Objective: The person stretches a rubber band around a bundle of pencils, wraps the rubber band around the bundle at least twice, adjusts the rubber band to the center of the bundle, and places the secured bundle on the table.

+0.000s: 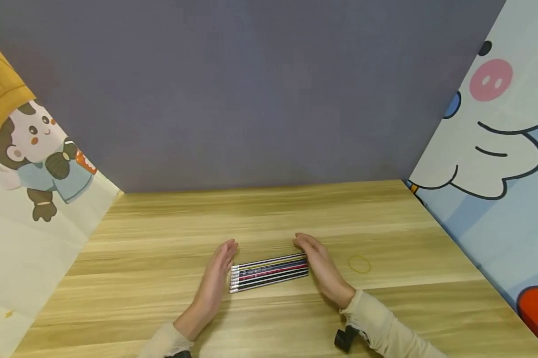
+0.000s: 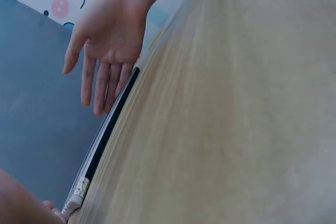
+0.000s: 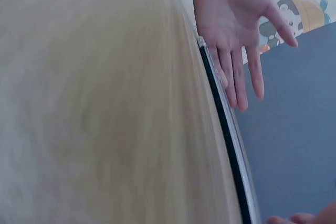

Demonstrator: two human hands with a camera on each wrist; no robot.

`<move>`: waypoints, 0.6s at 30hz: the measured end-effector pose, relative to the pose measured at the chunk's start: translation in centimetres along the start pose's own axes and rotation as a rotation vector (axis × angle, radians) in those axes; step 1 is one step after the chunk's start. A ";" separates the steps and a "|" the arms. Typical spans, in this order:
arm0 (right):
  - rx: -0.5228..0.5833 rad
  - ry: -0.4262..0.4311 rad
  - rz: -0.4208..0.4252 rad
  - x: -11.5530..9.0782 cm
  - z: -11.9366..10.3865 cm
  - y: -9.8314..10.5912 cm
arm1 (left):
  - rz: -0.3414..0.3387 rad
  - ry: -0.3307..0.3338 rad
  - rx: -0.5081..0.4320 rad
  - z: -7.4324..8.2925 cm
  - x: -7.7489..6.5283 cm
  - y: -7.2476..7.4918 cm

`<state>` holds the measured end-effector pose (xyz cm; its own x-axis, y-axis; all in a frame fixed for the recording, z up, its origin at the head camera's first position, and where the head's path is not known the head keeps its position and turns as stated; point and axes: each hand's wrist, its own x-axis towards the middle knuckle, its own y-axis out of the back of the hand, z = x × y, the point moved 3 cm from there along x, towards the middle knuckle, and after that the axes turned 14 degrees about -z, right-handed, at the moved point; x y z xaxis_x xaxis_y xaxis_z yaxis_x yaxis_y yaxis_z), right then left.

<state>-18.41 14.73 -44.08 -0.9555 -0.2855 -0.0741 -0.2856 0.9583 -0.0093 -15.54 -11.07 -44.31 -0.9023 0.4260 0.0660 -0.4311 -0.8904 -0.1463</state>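
Several pencils [image 1: 269, 272] lie side by side in a flat row on the wooden table, striped in dark, yellow and red tones. Their white eraser ends point left. My left hand [image 1: 214, 278] stands on edge beside the eraser ends, its fingers straight. At the opposite ends, my right hand [image 1: 323, 268] is held the same way, palm facing the pencils. In the left wrist view the right hand [image 2: 113, 45] shows its open palm beyond a dark pencil [image 2: 113, 124]. The right wrist view shows the left palm [image 3: 231, 24] likewise. Neither hand grips anything.
A thin yellow rubber band [image 1: 359, 264] lies on the table [image 1: 269, 214] to the right of the right hand. A grey panel [image 1: 260, 99] rises behind the table. Cartoon-printed walls [image 1: 474, 159] flank both sides.
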 end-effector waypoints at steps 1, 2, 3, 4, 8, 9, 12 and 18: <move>0.016 0.017 -0.012 0.1 0.0 0.1 | 0.005 -0.007 -0.002 0.0 -0.1 0.0; 0.036 0.031 -0.029 0.2 0.1 0.2 | 0.012 -0.014 -0.008 0.0 -0.1 0.0; 0.060 0.038 -0.058 0.3 0.2 0.4 | 0.021 -0.019 -0.016 -0.1 -0.1 -0.1; 0.084 0.045 -0.097 0.4 0.3 0.5 | 0.036 -0.025 -0.026 -0.1 -0.1 -0.1; 0.155 0.035 -0.256 0.5 1.0 0.7 | 0.110 -0.055 -0.077 -0.6 0.4 -0.5; 0.159 0.032 -0.285 0.4 1.1 0.7 | 0.136 -0.059 -0.084 -0.8 0.5 -0.7; 0.135 0.044 -0.335 0.2 1.2 0.4 | 0.224 -0.090 -0.079 -1.0 1.0 -1.0; 0.018 0.048 -0.317 -0.1 1.2 -0.6 | 0.330 -0.060 0.043 -1.3 1.4 -1.3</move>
<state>-18.01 14.21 -45.26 -0.8217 -0.5697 -0.0171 -0.5686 0.8215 -0.0424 -16.27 -9.09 -45.27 -0.9912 0.1050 0.0807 -0.1148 -0.9852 -0.1273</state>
